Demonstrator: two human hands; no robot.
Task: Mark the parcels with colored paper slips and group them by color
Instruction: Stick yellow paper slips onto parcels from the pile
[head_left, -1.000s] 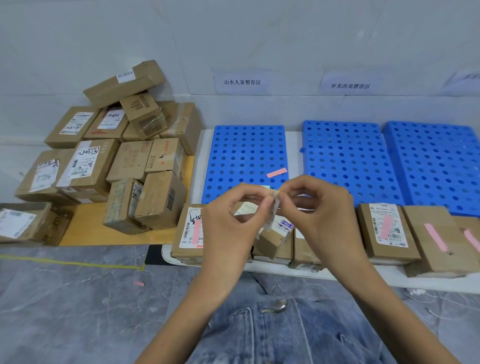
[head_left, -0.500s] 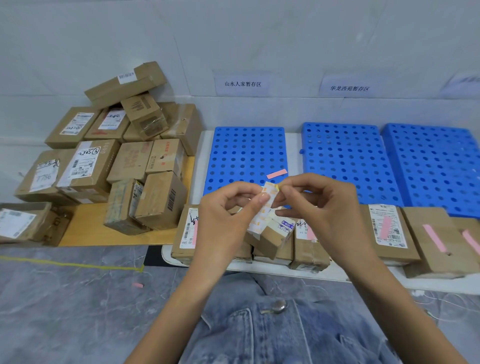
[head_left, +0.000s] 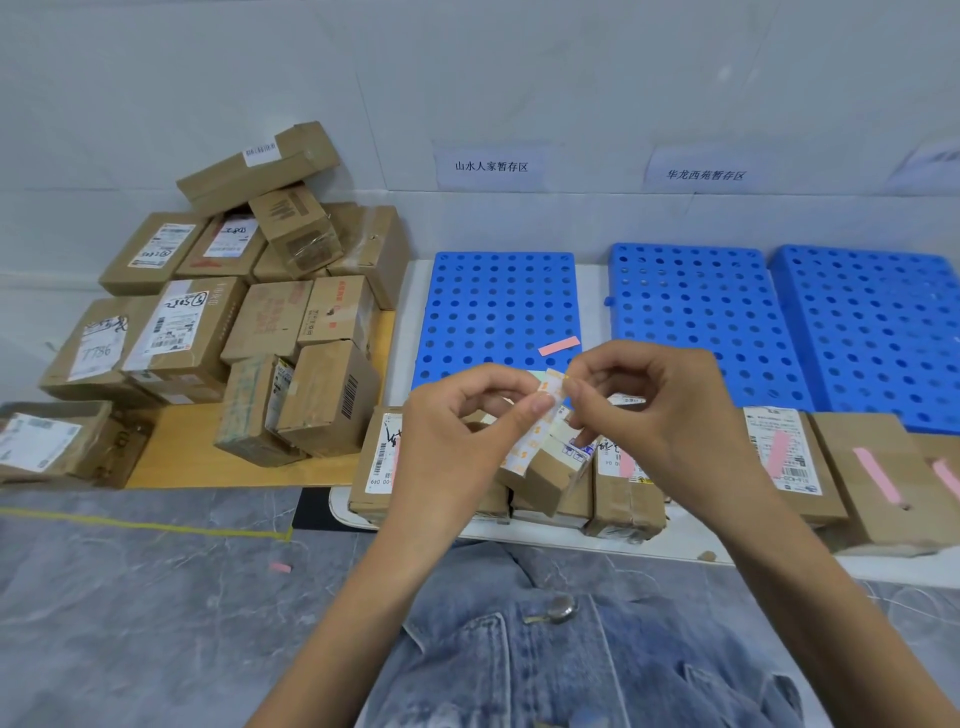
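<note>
My left hand (head_left: 452, 436) and my right hand (head_left: 654, 415) meet in mid-air over the front row of parcels. Together they pinch a white backing strip with orange print (head_left: 540, 421); the left holds its side, the right pinches its top end. Under the hands a small brown parcel (head_left: 545, 475) lies tilted on the row of parcels (head_left: 626, 493). Parcels to the right (head_left: 784, 457) and far right (head_left: 878, 478) carry pink slips. One loose pink slip (head_left: 559, 345) lies on the left blue pallet (head_left: 498, 306).
A heap of unmarked brown parcels (head_left: 249, 322) covers a wooden board at the left. Two more blue pallets (head_left: 691, 312) (head_left: 872, 327) lie to the right against the white wall, below paper signs (head_left: 491, 166). A pink scrap (head_left: 280, 567) is on the grey floor.
The hands have drawn slightly apart and the strip has unfolded longer between them. The view shifted a little; the parcels stayed put.
</note>
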